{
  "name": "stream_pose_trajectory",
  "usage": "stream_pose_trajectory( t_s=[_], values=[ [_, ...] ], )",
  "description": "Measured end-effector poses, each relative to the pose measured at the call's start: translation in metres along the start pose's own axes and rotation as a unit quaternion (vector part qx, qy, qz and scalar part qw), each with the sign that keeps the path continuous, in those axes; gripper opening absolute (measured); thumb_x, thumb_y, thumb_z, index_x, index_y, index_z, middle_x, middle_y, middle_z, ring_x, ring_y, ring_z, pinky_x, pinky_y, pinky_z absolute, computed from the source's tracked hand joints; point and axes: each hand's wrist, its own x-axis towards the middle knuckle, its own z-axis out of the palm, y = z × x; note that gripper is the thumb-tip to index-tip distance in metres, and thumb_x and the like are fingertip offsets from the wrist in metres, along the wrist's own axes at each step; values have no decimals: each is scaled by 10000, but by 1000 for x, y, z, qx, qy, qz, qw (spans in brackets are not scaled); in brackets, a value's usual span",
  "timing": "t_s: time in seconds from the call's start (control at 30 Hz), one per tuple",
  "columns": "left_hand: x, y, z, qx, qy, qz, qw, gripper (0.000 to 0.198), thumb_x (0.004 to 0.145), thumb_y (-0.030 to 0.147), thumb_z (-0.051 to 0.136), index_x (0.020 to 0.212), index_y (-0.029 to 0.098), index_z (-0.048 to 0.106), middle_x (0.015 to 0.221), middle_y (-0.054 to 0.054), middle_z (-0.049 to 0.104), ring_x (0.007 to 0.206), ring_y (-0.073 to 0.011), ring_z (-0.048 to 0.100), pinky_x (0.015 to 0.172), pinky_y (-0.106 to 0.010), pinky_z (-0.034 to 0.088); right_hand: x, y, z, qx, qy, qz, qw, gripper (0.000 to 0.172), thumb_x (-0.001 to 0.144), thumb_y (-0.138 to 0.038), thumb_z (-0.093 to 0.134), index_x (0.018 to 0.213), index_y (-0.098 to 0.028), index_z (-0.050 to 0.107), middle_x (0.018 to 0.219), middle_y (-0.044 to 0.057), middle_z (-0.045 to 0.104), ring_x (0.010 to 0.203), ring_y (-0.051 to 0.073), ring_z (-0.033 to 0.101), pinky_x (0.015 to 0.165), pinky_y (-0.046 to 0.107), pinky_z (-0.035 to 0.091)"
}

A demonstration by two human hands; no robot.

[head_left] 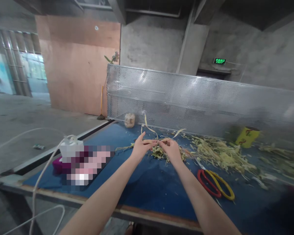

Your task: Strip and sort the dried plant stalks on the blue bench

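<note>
My left hand (139, 148) and my right hand (171, 150) meet over the middle of the blue table (147, 189). Both are closed in a pinch, fingertips close together, on a thin pale strip of dried plant fibre (152, 130). Its curled end rises above my left fingers, and another pale end (179, 133) sticks up beyond my right hand. What exactly lies between the fingertips is too small to make out. Beneath the hands is a small heap of greenish dried scraps (159, 152). Scissors (214, 178) with one red and one yellow handle lie right of my right forearm.
A larger pile of dried strips (220, 151) spreads over the right side, near a yellow roll (247, 137). A pale jar-like object (129, 120) stands by the perforated metal screen (161, 94). At left are a white plug block (72, 148) with cables and a blurred-out flat item (88, 168).
</note>
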Motion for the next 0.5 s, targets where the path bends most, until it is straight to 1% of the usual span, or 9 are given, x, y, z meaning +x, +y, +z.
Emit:
stream_pose_trajectory(
  t_s=[0.07, 0.1, 0.17, 0.2, 0.23, 0.27, 0.33, 0.43, 0.5],
  values=[
    [1, -3, -1, 4, 0, 11, 1000, 959, 524, 51, 694, 1316, 82, 154, 653, -56, 663, 513, -117, 568, 440, -191, 418, -1, 0, 0, -18, -5, 20, 1000, 240, 629, -374, 574, 636, -135, 596, 585, 46, 622, 525, 149, 557, 482, 229, 404],
    [2, -4, -2, 5, 2, 12, 1000, 961, 520, 39, 690, 1316, 98, 155, 636, -46, 659, 507, -122, 570, 429, -190, 416, -1, 0, 0, -33, -18, 36, 999, 254, 649, -386, 555, 630, -136, 598, 564, 41, 615, 495, 142, 543, 462, 225, 392],
    [5, -6, -4, 5, 15, 11, 1000, 960, 517, 20, 678, 1315, 101, 152, 590, -27, 646, 461, -120, 556, 401, -187, 404, -3, -1, 1, -76, -63, 67, 993, 293, 701, -399, 499, 610, -138, 596, 524, 33, 597, 441, 128, 511, 429, 220, 369],
    [6, -7, -5, 4, 25, 11, 1000, 957, 515, 12, 673, 1313, 89, 149, 569, -22, 639, 437, -116, 545, 389, -183, 397, -5, -1, 1, -105, -88, 68, 988, 293, 720, -384, 485, 603, -139, 593, 520, 31, 593, 437, 124, 506, 429, 217, 365],
    [7, -8, -7, 3, 36, 11, 999, 953, 515, 6, 668, 1309, 76, 146, 556, -20, 634, 420, -110, 534, 382, -179, 390, -7, -2, 2, -140, -107, 53, 983, 263, 727, -353, 489, 608, -142, 593, 535, 30, 597, 458, 125, 515, 444, 214, 368],
    [8, -9, -9, 2, 46, 13, 999, 949, 516, 3, 665, 1306, 63, 143, 554, -22, 634, 414, -106, 530, 381, -175, 386, -9, -3, 3, -181, -119, 25, 976, 211, 724, -314, 506, 631, -147, 596, 568, 29, 607, 500, 130, 532, 470, 213, 375],
    [9, -9, -12, 2, 62, 16, 998, 948, 516, 1, 664, 1303, 54, 139, 563, -29, 638, 416, -102, 533, 386, -170, 385, -14, -6, 4, -273, -120, -57, 953, 104, 718, -237, 525, 702, -170, 603, 650, 26, 625, 602, 145, 558, 532, 219, 383],
    [8, -9, -14, 6, 74, 11, 997, 963, 517, 8, 669, 1311, 75, 127, 580, -25, 644, 412, -100, 533, 387, -173, 385, -19, -10, 5, -375, -110, -182, 902, 118, 760, -189, 477, 743, -189, 593, 742, 46, 625, 707, 173, 553, 597, 249, 386],
    [8, -9, -14, 9, 67, 3, 998, 983, 513, 20, 681, 1318, 93, 122, 601, -33, 652, 424, -108, 544, 399, -183, 391, -19, -12, 3, -388, -92, -246, 884, 141, 782, -178, 452, 729, -178, 583, 763, 64, 614, 747, 187, 537, 644, 271, 389]
  ],
)
